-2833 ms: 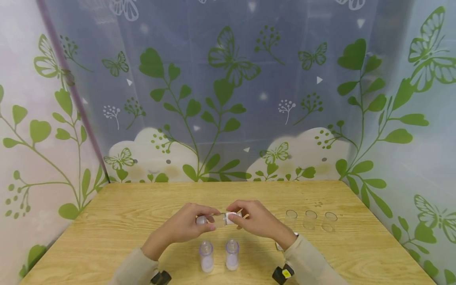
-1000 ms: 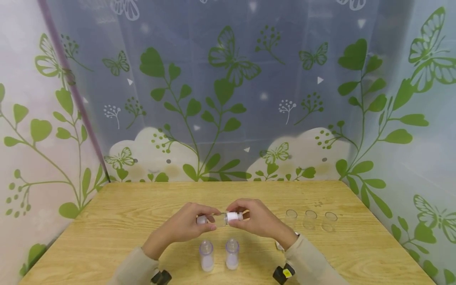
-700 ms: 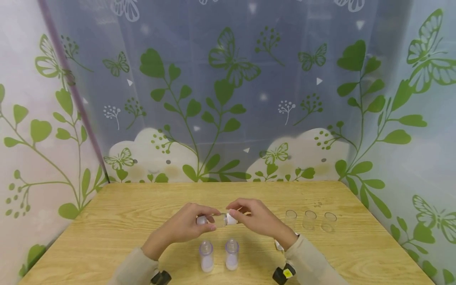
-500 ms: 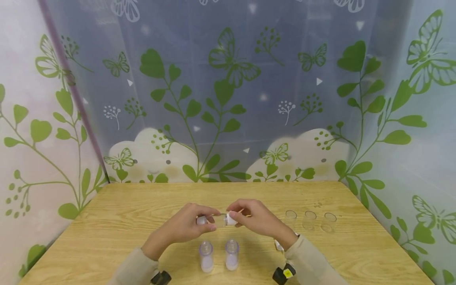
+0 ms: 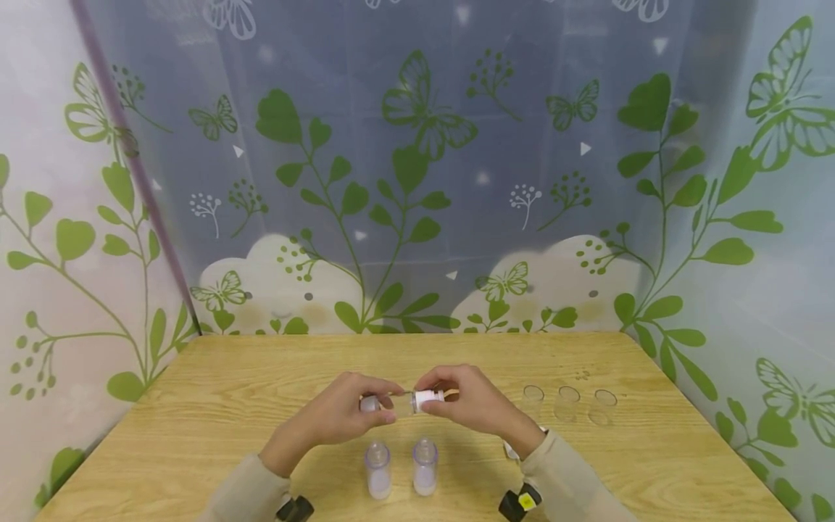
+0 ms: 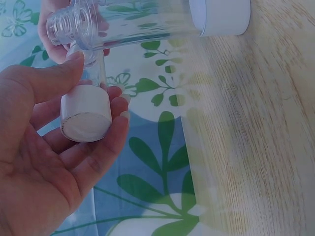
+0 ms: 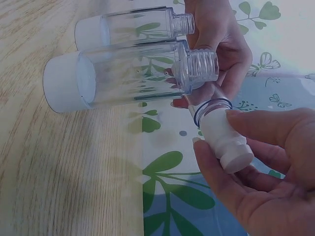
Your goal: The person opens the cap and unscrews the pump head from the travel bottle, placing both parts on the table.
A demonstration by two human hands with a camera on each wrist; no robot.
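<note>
My left hand (image 5: 342,409) holds a clear bottle (image 5: 403,404) lying sideways above the table, its fingers round the white base (image 6: 86,114). My right hand (image 5: 466,397) pinches a white pump top (image 7: 224,130) between thumb and fingers. That top sits at the bottle's neck end; whether its threads are engaged is too small to tell. In front of the hands, two more clear bottles with white bases stand upright, a left one (image 5: 377,471) and a right one (image 5: 425,467). Their threaded necks are uncovered in the right wrist view.
Three clear cup-like covers, a left one (image 5: 533,404), a middle one (image 5: 567,404) and a right one (image 5: 603,407), stand in a row on the wooden table (image 5: 261,362). A small white object (image 5: 511,449) is partly hidden by the right forearm. A printed curtain (image 5: 417,217) hangs behind.
My right thumb and fingers shift back and forth around the white pump top, which shows more now than half a second ago. My left hand and the standing bottles stay in place.
</note>
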